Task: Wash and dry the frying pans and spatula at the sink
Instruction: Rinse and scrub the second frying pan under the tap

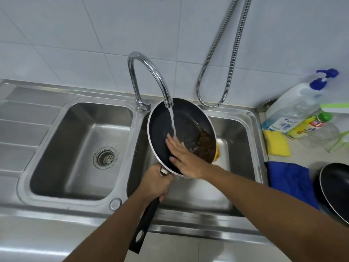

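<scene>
The black non-stick frying pan with a silver rim (170, 125) is held over the right basin of the stainless steel double sink (239, 133). It is tipped so its cooking face meets the stream of water (172, 121) falling from the curved chrome tap (149, 72). The left hand (154, 183) is curled tight round the top of the long black handle (145, 222), just where it joins the pan. That grip probably gives the most control over the tilt. The right hand (184, 157) lies open and flat inside the pan, fingers straight and pressed on the coating right beside the stream, apparently rubbing dirt loose by touch. The tilt sends the brown greasy residue (206, 144) down to the low right edge, where it can spill into the basin and not onto the bench (311, 157). A yellowish thing (217, 154) shows behind that edge; what it is cannot be told. To the right, the tools sit within reach for later steps: a yellow sponge (276, 142), a clear pump bottle with a blue head (294, 103) and a yellow bottle with a green cap (309, 125). A blue cloth (289, 180) lies nearer, probably for drying. The second black frying pan (336, 188) waits beside the cloth at the picture's edge. No spatula can be made out. The job looks to be at an early rinse, with soaping and drying not yet done.
</scene>
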